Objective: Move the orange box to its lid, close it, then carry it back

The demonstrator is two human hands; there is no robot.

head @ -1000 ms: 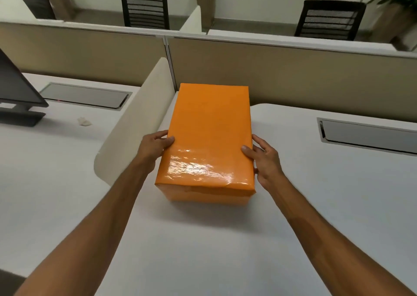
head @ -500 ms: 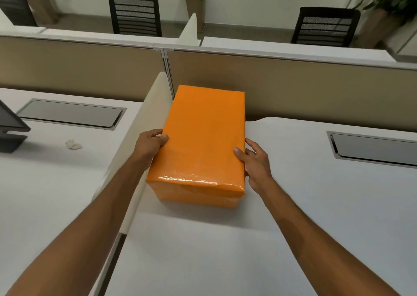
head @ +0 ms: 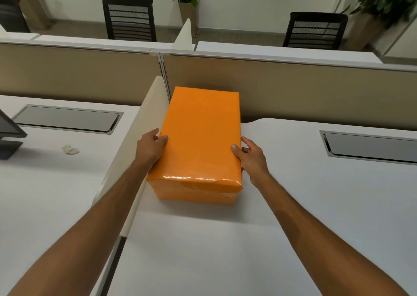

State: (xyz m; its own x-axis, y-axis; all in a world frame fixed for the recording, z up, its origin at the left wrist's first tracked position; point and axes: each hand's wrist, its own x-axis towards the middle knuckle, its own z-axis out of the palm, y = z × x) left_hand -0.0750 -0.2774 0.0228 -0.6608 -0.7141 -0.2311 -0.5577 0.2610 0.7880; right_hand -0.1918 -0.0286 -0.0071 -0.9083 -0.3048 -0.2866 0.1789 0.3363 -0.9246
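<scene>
The orange box (head: pixel 200 142) has its lid on and is wrapped in glossy orange film. It stands lengthwise on the white desk (head: pixel 293 205), its far end near the beige partition. My left hand (head: pixel 150 148) presses on its left long side, thumb on the top edge. My right hand (head: pixel 250 158) grips the right long side, thumb on the top edge. Whether the box rests on the desk or is slightly lifted, I cannot tell.
A cream divider panel (head: pixel 133 160) runs just left of the box. A beige partition (head: pixel 293 88) closes the back of the desk. Grey cable hatches (head: pixel 370 146) (head: pixel 67 118) are set into both desks. A crumpled paper (head: pixel 70 149) and a monitor base (head: pixel 9 137) lie on the left desk.
The view has shifted so the box appears further from me and closer to the back partition. Both hands stay on its sides throughout.
</scene>
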